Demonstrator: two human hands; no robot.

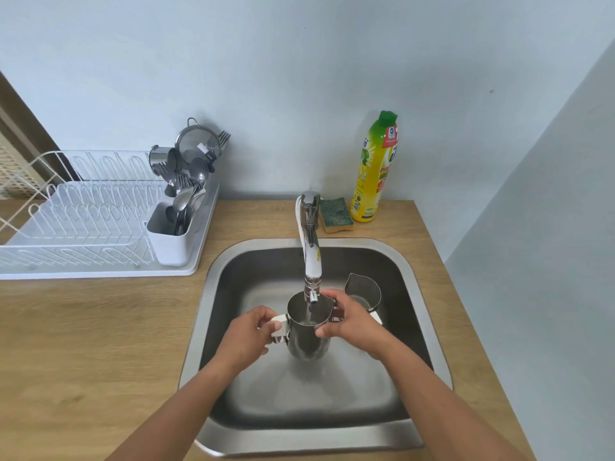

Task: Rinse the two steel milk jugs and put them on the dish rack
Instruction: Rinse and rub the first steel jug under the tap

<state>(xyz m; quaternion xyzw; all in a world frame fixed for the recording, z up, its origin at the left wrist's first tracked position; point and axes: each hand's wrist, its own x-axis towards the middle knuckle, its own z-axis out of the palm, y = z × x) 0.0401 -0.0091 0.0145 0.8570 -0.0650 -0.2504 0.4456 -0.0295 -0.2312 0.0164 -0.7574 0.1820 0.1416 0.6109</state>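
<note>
- I see the shiny steel milk jug (307,331) held upright over the middle of the brushed steel sink (198,327), directly under the spout of the chrome and white tap (311,234); a thin stream of water runs into its open mouth
- the left hand (248,334) grips the jug's flat handle on its left side, fingers curled round it
- the right hand (352,322) pinches the jug's rim from the right; thumb on the near edge, fingers curled over the far edge
- the second steel milk jug (362,291) stands upright on the sink floor near the back right corner, just behind the right hand and partly hidden by it
- the white wire dish rack (83,211) sits at the left end of the wooden counter (100,344), close to its back edge; the white cutlery holder (169,241) at the rack's right end holds steel spoons and forks
- a green and yellow sponge (336,214) lies at the counter's back edge, just right of the tap base; a yellow dish soap bottle with a green cap (374,171) stands upright just beside it
</note>
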